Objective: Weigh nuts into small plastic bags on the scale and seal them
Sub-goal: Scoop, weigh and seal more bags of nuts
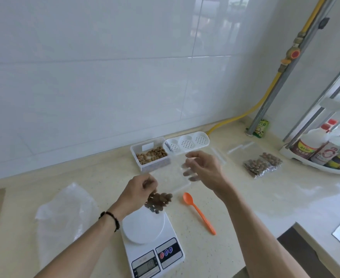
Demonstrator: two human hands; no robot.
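Left hand [140, 188] grip pinches clear nut-filled plastic bag [158, 201] above white digital scale [145, 227] | right hand [204, 169] grip spread, beyond scale | orange plastic spoon [199, 213] right of scale on table [245, 197]

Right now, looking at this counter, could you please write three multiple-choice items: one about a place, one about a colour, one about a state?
1. Where does the spoon lie?
A. On the counter, right of the scale
B. Inside the nut container
C. On the scale platform

2. What colour is the spoon?
A. Blue
B. Orange
C. White

3. What is the left hand doing?
A. Resting flat on the counter
B. Pressing a scale button
C. Pinching the top of a clear bag of nuts above the scale

Answers:
1 A: the spoon lies on the counter beside the scale, touching neither it nor the nut container.
2 B: bowl and handle are plainly orange.
3 C: its fingers are curled on the bag of nuts, which hangs over the platform; the right hand is raised nearby with spread fingers.
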